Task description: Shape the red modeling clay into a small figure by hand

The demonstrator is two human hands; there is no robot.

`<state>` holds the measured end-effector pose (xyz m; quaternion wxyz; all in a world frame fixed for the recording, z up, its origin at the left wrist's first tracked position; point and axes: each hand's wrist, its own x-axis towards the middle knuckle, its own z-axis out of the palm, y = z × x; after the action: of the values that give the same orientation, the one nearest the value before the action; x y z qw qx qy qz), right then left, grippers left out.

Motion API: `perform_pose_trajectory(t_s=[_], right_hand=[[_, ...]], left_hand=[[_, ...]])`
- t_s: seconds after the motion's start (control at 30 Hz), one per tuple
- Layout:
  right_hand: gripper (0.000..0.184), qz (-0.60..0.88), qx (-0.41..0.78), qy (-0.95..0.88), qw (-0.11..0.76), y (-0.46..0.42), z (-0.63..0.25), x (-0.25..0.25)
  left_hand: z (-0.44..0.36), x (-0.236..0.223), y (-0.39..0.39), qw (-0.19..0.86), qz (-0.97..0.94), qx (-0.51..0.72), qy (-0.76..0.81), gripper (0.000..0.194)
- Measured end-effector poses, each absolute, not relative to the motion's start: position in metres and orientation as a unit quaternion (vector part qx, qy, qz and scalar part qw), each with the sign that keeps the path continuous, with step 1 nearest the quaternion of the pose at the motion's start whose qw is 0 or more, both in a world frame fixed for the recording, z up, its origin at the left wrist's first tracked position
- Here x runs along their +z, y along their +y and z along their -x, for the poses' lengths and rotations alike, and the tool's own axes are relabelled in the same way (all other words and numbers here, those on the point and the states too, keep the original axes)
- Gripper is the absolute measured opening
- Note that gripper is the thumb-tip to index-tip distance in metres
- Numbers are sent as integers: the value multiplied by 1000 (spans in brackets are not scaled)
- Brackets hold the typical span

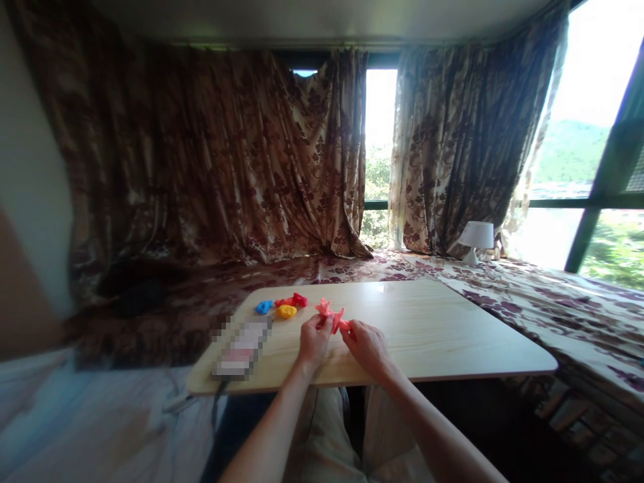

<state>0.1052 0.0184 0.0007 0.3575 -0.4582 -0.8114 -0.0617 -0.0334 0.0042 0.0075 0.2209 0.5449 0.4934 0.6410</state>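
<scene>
Over the table [443, 335], my left hand [315, 339] pinches a coral-red, crinkled piece [337, 318] with pointed, ruffled edges, perhaps paper or thin cloth. My right hand [369, 345] has its fingers closed on the right end of the same piece. Left of my hands lie a yellow crumpled piece [286, 311], a blue crumpled piece [263, 306] and a darker red crumpled piece [292, 300], close together. Their exact material is too small to make out.
At the table's left edge lies a blurred-out flat device [242, 347] with a dark cable [217, 402] running down. A white lamp [475, 241] stands on the patterned ledge behind. Floral curtains [322, 154] hang along the windows. My legs are under the table.
</scene>
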Motion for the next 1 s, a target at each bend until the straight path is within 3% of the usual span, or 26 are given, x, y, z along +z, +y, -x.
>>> perform_pose_trajectory(t_s=[0.3, 0.43, 0.77, 1.0], right_hand=[[37, 491, -59, -806, 326, 16, -104, 6], [28, 489, 3, -809, 326, 15, -106, 8], [23, 470, 114, -790, 377, 24, -114, 3], [24, 411, 98, -827, 371, 20, -109, 6]], left_hand=[[31, 3, 8, 196, -558, 630, 504, 28], [43, 8, 14, 213, -571, 619, 495, 26], [61, 19, 3, 55, -721, 484, 493, 17], [57, 20, 0, 141, -668, 538, 494, 21]])
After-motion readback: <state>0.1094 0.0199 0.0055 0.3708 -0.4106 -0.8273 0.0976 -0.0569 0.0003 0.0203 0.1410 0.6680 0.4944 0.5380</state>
